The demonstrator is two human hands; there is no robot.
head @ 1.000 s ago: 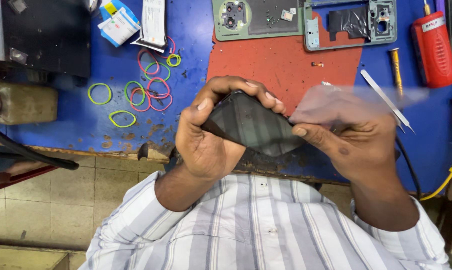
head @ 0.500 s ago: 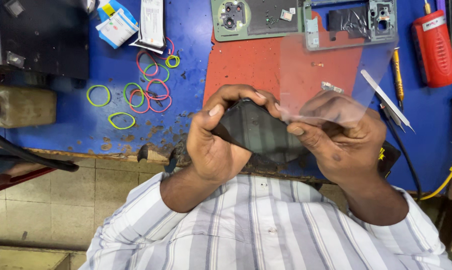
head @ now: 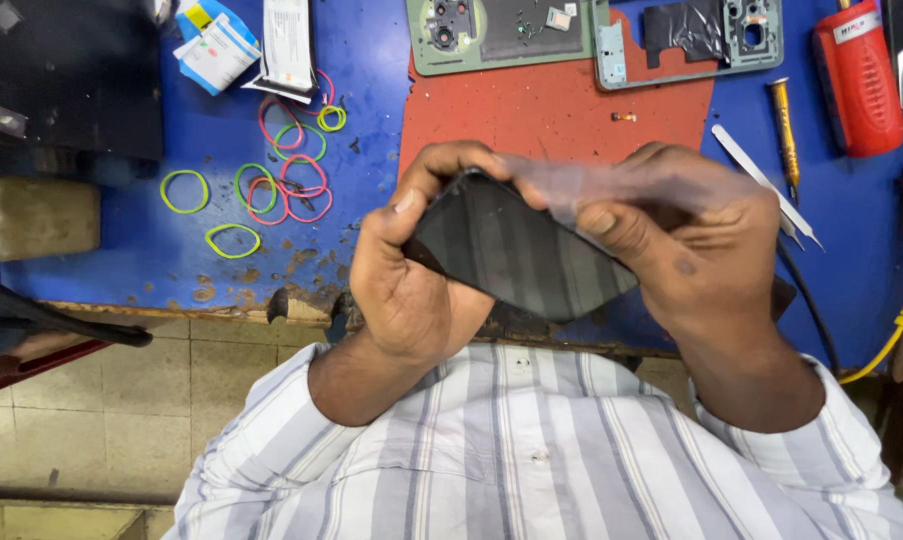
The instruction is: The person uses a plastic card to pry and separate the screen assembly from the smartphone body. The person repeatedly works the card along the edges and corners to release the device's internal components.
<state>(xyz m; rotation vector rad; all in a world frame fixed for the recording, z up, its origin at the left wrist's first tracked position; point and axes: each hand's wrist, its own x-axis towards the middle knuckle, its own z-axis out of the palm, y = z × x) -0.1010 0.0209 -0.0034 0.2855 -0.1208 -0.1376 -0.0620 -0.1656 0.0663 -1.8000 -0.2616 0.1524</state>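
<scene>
Hands meet over the phone [head: 517, 250], a dark slab held screen-up above the near edge of the bench [head: 172, 260]. Left hand [head: 412, 270] is curled round the phone's left end, thumb pressed on the glass near the corner, the other fingers wrapped behind and over its far edge. Right hand [head: 692, 250] has thumb and forefinger pressed together on a clear film [head: 622, 185], which lifts off the phone's far right part and stretches, blurred, across that hand's knuckles; its remaining fingers are bent, and I cannot tell whether they touch the phone's underside. Beyond the phone lies a red mat [head: 542, 110], and at the mat's far edge two opened phone frames [head: 532, 35] lie side by side. Left of the phone, coloured rubber bands [head: 282, 180] are scattered on the blue top. Right of the phone lie tweezers [head: 767, 185], a small screwdriver [head: 787, 130] and a red canister [head: 857, 80].
</scene>
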